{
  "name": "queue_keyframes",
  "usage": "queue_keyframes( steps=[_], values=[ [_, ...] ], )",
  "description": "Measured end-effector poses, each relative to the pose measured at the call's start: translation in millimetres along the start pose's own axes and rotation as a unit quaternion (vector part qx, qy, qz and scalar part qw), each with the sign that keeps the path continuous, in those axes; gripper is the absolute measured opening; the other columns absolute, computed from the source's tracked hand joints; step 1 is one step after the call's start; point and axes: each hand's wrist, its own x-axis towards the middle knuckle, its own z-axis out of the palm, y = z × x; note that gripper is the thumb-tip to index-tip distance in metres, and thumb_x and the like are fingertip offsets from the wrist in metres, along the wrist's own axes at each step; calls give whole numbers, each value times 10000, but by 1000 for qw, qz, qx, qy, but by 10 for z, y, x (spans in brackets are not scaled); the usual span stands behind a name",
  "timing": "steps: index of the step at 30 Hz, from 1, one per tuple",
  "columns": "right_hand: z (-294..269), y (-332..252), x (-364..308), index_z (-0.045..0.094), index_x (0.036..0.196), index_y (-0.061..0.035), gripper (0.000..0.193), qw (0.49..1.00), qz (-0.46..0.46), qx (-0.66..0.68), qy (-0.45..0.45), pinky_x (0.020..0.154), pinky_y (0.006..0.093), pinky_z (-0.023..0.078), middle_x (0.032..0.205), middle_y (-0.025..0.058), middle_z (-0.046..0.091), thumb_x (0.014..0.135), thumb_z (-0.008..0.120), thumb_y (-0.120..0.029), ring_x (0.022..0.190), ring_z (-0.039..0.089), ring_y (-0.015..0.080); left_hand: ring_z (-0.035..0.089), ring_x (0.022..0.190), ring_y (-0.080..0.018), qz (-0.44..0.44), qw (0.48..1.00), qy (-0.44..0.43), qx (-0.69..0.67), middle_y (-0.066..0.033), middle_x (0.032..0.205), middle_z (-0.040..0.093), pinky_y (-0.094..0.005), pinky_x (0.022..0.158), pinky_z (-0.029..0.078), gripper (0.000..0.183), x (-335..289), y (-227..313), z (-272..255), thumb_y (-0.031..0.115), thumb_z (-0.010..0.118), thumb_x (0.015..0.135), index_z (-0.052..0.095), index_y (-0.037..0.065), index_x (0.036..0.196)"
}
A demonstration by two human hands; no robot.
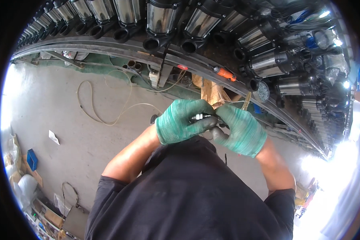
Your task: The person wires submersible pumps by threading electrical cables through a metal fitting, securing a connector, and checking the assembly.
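Note:
Both my hands meet in front of my chest in green knit gloves with dark, worn fingertips. My left hand [182, 123] is closed round a small silver metal fitting [199, 117] with hex flats and a dark end, pinched between thumb and fingers. My right hand [241, 130] comes up against it from the other side, its fingers and thumb bent. Between the right fingertips is a small dark piece [225, 126], mostly hidden; whether it joins the fitting I cannot tell.
Beyond my hands, a metal bench edge [124, 51] carries a long row of pumps with shiny cylinders [162, 18]. An orange power tool [225, 73] and a bowl of small metal parts [262, 92] rest along it. A thin hose [93, 114] loops across the grey floor [88, 148]. A blue bin [32, 159] stands at left.

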Motion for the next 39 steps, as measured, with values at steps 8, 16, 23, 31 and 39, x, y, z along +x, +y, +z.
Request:
queue_keyframes(
  steps=[8, 16, 23, 31, 39],
  values=[
    [147, 194, -8, 635, 1174, -78, 439, 975, -145, -156, 65, 609, 384, 560, 947, 90, 675, 783, 810, -178, 735, 686, 297, 574, 814, -193, -79, 995, -36, -45, -109, 862, 624, -360, 743, 477, 276, 19, 112, -41, 273, 592, 978, 602, -2, 960],
    [141, 113, -10, 640, 1128, -96, 373, 980, -123, -115, 105, 548, 372, 547, 835, 80, 646, 808, 796, -205, 631, 661, 292, 528, 714, -133, -69, 992, -44, -99, -49, 757, 587, -331, 661, 458, 239, 36, 5, -12, 225, 553, 994, 618, 5, 931],
    [82, 122, 18, 631, 988, -99, 222, 992, -100, -25, 72, 543, 404, 523, 822, 93, 633, 819, 762, -158, 630, 645, 319, 465, 664, -84, 116, 993, 28, -4, 14, 726, 523, -269, 589, 392, 209, 35, -121, 121, 213, 558, 995, 598, 42, 882],
    [80, 139, 10, 636, 948, -76, 180, 992, -63, 76, 80, 554, 418, 508, 801, 115, 612, 815, 756, -99, 654, 639, 327, 408, 593, -69, -130, 943, -18, -305, 35, 687, 470, -261, 526, 346, 206, 14, -30, 197, 212, 552, 994, 579, 48, 872],
    [-60, 73, -47, 668, 1085, -88, 289, 996, -24, -16, 85, 578, 386, 535, 840, 82, 657, 814, 769, -93, 670, 657, 293, 414, 674, -70, -160, 926, -19, -342, 13, 800, 444, -238, 594, 349, 187, 34, -34, -7, 232, 453, 957, 516, 74, 1035]
  ],
)
